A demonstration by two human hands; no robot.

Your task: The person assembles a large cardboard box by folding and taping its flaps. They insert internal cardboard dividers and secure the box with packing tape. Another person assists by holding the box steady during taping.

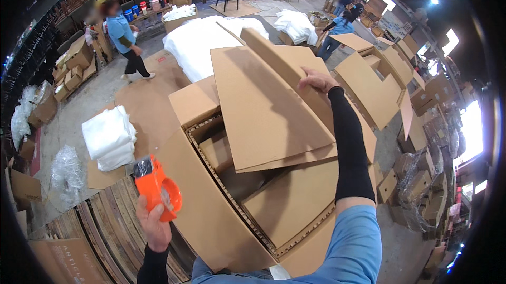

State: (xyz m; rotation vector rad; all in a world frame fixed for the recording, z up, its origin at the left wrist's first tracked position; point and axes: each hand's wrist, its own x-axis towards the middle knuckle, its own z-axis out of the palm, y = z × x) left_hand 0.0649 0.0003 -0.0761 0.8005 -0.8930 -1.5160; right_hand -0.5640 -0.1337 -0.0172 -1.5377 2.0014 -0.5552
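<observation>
In my left hand (154, 226) is an orange tape dispenser (156, 185), held up at the left of a large open cardboard box (211, 199). My right hand (318, 82) grips the upright edge of a folded cardboard sheet (263, 110), which lies tilted across the box's opening. Its thumb and fingers pinch the raised flap. Inside the box, cardboard panels (295, 199) show below the sheet; the rest of the inside is hidden under it.
Wooden slats (105, 215) lie at the lower left, near folded white foam sheeting (109, 136) and crumpled clear plastic (68, 170). Another open carton (369, 89) stands right of the box. A person in a blue shirt (120, 36) walks at the far left; others work further back.
</observation>
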